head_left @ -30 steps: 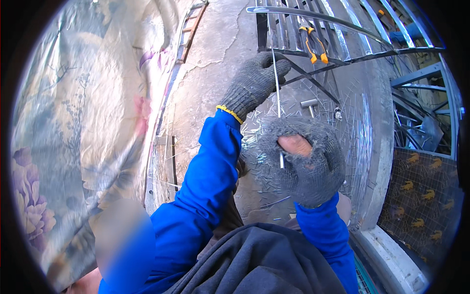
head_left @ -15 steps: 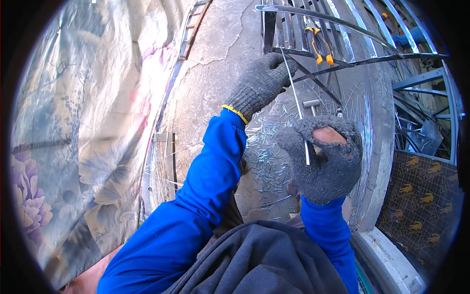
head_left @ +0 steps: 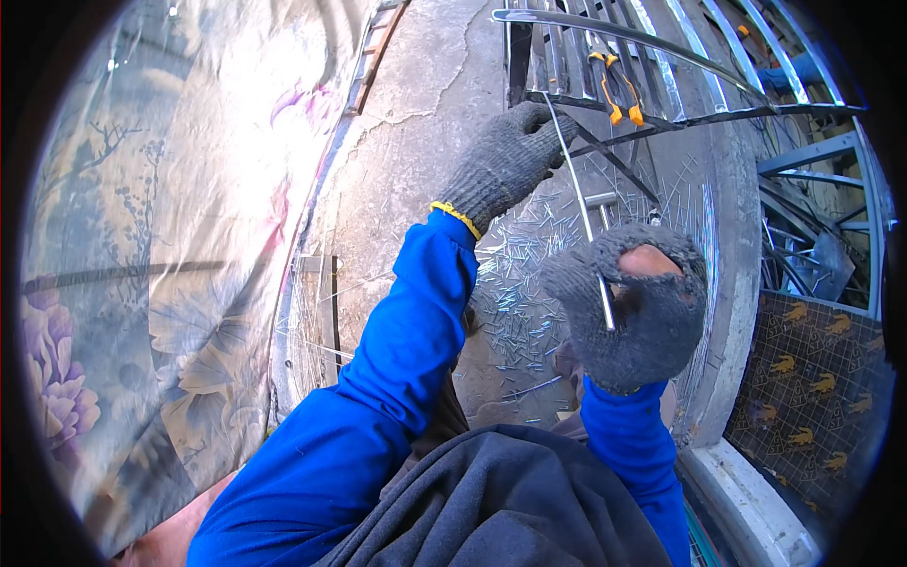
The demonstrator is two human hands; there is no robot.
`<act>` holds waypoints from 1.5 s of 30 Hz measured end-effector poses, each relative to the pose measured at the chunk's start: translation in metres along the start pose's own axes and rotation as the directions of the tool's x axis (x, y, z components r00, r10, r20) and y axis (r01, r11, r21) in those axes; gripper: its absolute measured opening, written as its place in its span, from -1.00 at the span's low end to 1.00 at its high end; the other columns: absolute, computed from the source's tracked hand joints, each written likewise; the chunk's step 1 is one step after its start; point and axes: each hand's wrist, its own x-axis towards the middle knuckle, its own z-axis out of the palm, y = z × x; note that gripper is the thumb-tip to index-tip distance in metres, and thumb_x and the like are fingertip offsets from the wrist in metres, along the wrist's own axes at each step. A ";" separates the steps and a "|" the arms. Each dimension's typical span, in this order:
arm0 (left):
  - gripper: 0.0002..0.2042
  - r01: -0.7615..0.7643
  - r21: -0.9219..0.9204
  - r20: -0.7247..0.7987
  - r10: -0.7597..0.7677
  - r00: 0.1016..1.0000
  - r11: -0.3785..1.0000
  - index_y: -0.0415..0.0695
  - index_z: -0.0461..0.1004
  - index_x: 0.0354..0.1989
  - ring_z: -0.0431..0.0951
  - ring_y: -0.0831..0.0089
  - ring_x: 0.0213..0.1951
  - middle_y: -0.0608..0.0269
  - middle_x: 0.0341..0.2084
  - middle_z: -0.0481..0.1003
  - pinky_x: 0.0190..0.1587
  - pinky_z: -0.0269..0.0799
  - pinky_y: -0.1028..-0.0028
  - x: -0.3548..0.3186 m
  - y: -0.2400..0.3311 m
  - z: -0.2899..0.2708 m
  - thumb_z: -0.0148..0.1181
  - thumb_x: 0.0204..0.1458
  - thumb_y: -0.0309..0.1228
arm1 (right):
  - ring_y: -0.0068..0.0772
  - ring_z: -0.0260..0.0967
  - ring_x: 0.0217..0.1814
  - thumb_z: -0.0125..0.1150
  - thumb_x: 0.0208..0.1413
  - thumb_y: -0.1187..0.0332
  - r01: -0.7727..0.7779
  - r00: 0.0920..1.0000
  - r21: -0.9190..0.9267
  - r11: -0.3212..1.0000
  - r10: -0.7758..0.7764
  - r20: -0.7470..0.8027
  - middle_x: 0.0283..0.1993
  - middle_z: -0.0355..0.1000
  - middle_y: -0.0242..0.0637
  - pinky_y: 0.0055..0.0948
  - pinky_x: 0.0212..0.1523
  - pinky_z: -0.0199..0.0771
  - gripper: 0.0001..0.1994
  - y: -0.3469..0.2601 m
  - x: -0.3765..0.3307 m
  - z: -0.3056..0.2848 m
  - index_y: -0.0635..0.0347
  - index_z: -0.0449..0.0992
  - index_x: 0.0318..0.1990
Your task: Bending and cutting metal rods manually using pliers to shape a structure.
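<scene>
A thin, straight metal rod [head_left: 578, 180] slants between my hands, its far end by the metal frame. My right hand [head_left: 633, 307], in a dark grey knitted glove with a ragged hole baring skin, is closed on the rod's near part; the near tip sticks out past it. The left hand [head_left: 505, 161], in a grey glove with a yellow cuff, has its fingers curled at the rod's far part, the grip partly hidden. Just beyond the right hand stands a T-shaped metal piece [head_left: 601, 199], like a hammer head. Many short cut metal pieces [head_left: 515, 293] litter the floor below.
A slatted metal frame [head_left: 642, 102] stands ahead, with orange-handled pliers [head_left: 619, 87] hanging on it. A floral cloth [head_left: 179, 265] drapes the left side. To the right are a patterned dark board [head_left: 803, 397], a grey metal stand [head_left: 822, 156] and a concrete ledge [head_left: 742, 274].
My right hand has shifted slightly right, and the rod's near end has swung right and toward me with it. The left hand stays almost in place.
</scene>
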 end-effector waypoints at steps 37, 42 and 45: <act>-0.67 -0.057 -0.904 0.032 0.201 0.979 0.423 -0.17 0.44 0.18 0.66 0.38 -0.17 0.23 -0.08 0.63 -0.14 0.66 0.37 -0.012 0.029 -0.043 0.07 0.37 -0.26 | -0.19 0.61 -0.06 0.42 0.10 0.49 -0.092 0.992 0.102 0.991 0.099 -0.073 -0.10 0.63 -0.19 -0.28 0.00 0.58 -0.75 -0.023 0.009 0.011 0.15 0.61 -0.06; -0.74 0.093 -0.971 0.156 0.286 0.945 0.220 -0.16 0.49 0.10 0.63 0.43 -0.22 0.28 -0.16 0.62 -0.16 0.61 0.37 -0.011 0.031 -0.035 0.05 0.38 -0.30 | -0.13 0.50 0.18 0.35 0.16 0.35 -0.048 0.982 0.158 0.986 0.018 0.187 0.11 0.53 -0.15 -0.16 0.26 0.44 -0.57 -0.021 -0.004 0.007 0.22 0.51 0.18; -0.74 0.126 -0.967 0.189 0.291 0.938 0.222 -0.14 0.49 0.07 0.60 0.47 -0.28 0.32 -0.20 0.60 -0.27 0.54 0.41 -0.010 0.029 -0.025 0.01 0.40 -0.27 | -0.13 0.50 0.18 0.33 0.17 0.34 -0.033 0.979 0.166 0.986 -0.001 0.206 0.11 0.53 -0.15 -0.16 0.26 0.43 -0.57 -0.016 -0.012 -0.003 0.23 0.51 0.19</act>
